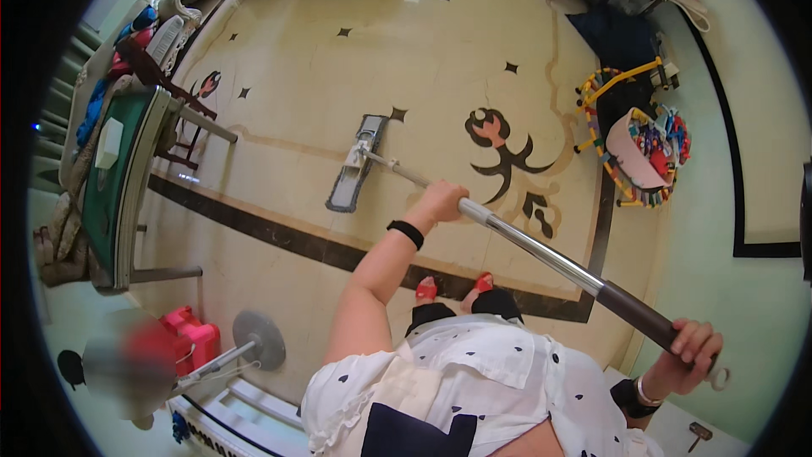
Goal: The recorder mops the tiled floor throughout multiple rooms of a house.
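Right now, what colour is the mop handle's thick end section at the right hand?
The thick end section is dark brown; the head view shows it best.

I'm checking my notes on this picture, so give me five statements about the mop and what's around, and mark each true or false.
1. The left hand grips the mop pole. True.
2. The right hand hangs free. False: it holds the dark grip.
3. The mop head is on the floor. True.
4. The sandals are green. False: they are red.
5. A green-topped table stands on the picture's left. True.
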